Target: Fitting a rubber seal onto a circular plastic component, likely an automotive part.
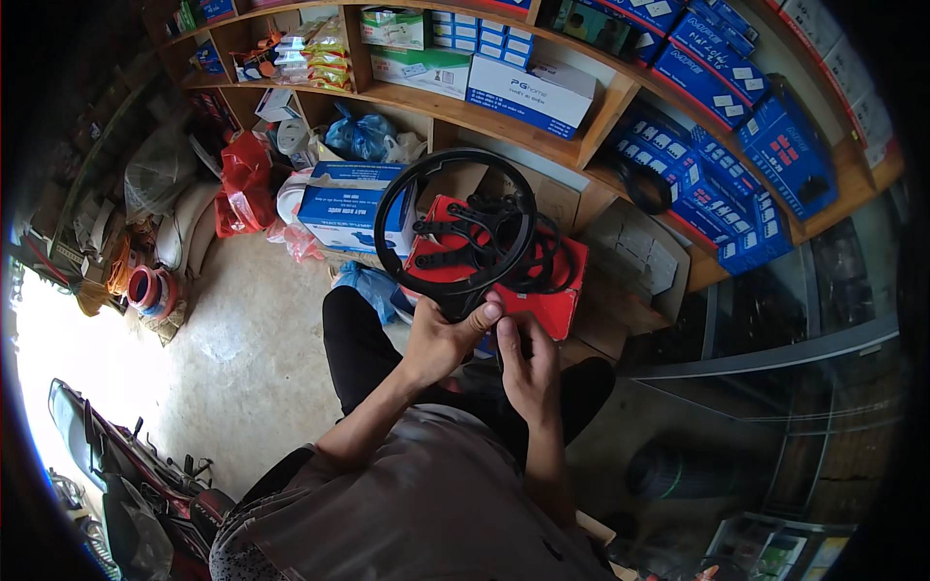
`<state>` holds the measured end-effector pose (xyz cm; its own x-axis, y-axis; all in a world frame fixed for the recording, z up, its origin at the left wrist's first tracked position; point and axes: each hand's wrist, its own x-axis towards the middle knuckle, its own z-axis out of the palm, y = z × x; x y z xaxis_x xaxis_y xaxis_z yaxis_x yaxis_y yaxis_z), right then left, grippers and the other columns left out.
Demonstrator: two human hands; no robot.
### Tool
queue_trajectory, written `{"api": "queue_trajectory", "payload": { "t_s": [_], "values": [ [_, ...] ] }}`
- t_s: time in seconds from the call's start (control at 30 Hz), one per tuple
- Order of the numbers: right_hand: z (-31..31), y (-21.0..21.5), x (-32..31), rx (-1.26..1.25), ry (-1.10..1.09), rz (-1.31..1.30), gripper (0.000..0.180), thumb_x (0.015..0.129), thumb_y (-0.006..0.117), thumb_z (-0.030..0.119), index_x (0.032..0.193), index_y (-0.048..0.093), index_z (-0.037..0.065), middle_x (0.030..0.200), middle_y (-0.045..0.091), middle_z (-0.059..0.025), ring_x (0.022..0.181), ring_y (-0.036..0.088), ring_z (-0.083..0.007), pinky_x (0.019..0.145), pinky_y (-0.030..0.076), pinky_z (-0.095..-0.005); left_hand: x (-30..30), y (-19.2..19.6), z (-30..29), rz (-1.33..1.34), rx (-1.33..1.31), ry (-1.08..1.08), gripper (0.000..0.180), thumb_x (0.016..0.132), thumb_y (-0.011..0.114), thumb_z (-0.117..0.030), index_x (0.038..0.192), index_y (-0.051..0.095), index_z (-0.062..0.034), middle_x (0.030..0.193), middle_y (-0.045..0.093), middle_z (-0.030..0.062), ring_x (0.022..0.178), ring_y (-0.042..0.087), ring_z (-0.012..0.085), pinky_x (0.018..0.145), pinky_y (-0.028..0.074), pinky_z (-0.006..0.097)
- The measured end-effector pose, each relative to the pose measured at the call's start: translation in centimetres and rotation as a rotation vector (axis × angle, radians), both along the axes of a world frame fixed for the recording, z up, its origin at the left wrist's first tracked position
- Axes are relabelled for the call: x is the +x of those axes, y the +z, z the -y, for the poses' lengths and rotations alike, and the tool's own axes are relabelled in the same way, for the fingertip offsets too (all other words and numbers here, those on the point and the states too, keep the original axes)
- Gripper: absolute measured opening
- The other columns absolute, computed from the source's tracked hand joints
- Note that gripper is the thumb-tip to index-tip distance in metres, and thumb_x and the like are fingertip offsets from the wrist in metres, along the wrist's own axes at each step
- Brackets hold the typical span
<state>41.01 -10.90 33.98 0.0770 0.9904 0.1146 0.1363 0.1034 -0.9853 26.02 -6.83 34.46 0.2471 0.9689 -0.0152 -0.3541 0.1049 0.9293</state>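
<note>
left hand (441, 341), right hand (526, 363), gripping black ring (387, 198)

1. Black ring frame (455, 228), plain, no pattern.
2. Red box (552, 305) behind it.
3. Blue-and-white carton (344, 215) on floor.
4. Blue boxes (722, 155), white label patches, on tan wooden shelves (484, 116).
5. Grey concrete floor (247, 358).
</note>
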Motion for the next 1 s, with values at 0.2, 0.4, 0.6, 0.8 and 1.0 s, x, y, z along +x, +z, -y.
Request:
{"api": "queue_trajectory", "payload": {
  "t_s": [0.2, 0.4, 0.6, 0.8, 1.0],
  "values": [
    [0.2, 1.5, -0.6, 0.003, 0.050, 0.053, 0.029, 0.113, 0.051, 0.030, 0.117, 0.056, 0.001, 0.088, 0.064, -0.0106, 0.074, 0.062, -0.0192, 0.067, 0.048, -0.0357, 0.2, 0.6, -0.3, 0.025, 0.041, 0.068, 0.017, 0.097, 0.078, -0.011, 0.105, 0.068, -0.0008, 0.089, 0.069, 0.0011, 0.076, 0.062, 0.0067, 0.063, 0.050, 0.023],
    [0.6, -0.1, -0.5, 0.069, 0.069, 0.298, 0.035, 0.115, 0.045, 0.026, 0.136, 0.057, 0.001, 0.103, 0.069, -0.0140, 0.085, 0.065, -0.0229, 0.077, 0.050, -0.0375, 0.4, 1.6, 0.0, -0.079, 0.097, 0.107, 0.017, 0.097, 0.077, -0.009, 0.105, 0.065, 0.0002, 0.087, 0.069, 0.0030, 0.073, 0.063, 0.0078, 0.061, 0.050, 0.023],
    [0.0, 0.0, -1.8, 0.194, -0.017, 0.037, 0.034, 0.112, 0.054, 0.027, 0.132, 0.059, -0.001, 0.108, 0.069, -0.0075, 0.097, 0.064, -0.0146, 0.088, 0.050, -0.0295, 0.3, 1.3, -0.5, -0.039, 0.018, 0.155, 0.014, 0.095, 0.077, -0.004, 0.100, 0.064, -0.0013, 0.079, 0.065, -0.0004, 0.062, 0.056, 0.0045, 0.051, 0.042, 0.021],
    [0.0, -0.4, -0.9, 0.267, -0.118, 0.244, 0.021, 0.106, 0.065, 0.016, 0.114, 0.067, -0.003, 0.098, 0.072, -0.0160, 0.090, 0.073, -0.0292, 0.080, 0.054, -0.0363, -0.1, 0.7, -0.2, -0.055, -0.002, 0.130, 0.025, 0.094, 0.081, -0.014, 0.107, 0.064, -0.0022, 0.078, 0.062, -0.0022, 0.059, 0.051, 0.0034, 0.049, 0.038, 0.022],
    [-0.7, 2.1, 0.5, 0.441, -0.111, 0.435, 0.020, 0.102, 0.069, 0.014, 0.110, 0.070, -0.005, 0.089, 0.071, -0.0162, 0.076, 0.072, -0.0308, 0.067, 0.053, -0.0385, -1.5, -2.0, -0.7, 0.294, 0.034, -0.151, 0.108, 0.090, 0.019, -0.093, 0.148, 0.040, -0.0046, 0.076, 0.056, 0.0021, 0.044, 0.033, 0.0086, 0.041, 0.024, 0.023]
  ]
}}
